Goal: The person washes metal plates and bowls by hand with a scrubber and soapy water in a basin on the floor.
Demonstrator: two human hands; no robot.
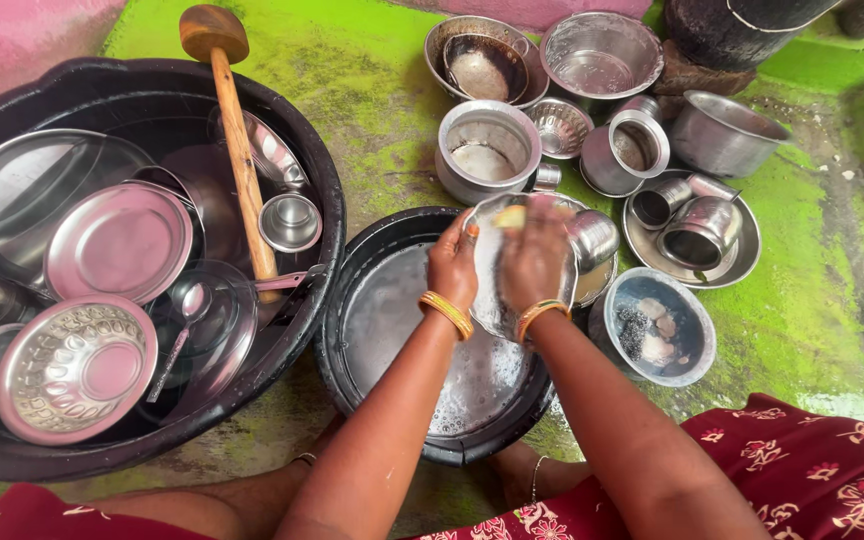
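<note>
here the left hand (452, 262) tilts a soapy steel plate (512, 270) over the black suds basin (392, 330), fingers gripping its rim, while the right hand (534, 262) presses a yellow scrubber (510, 216) against it.

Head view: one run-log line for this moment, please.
left hand holds steel plate | right hand rubs it | over soapy black tub

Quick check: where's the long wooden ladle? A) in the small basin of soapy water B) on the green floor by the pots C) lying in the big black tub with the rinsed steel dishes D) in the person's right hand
C: the wooden ladle lies across the steel plates inside the big black tub, while the right hand and left hand hold a steel plate over the small soapy basin.
</note>
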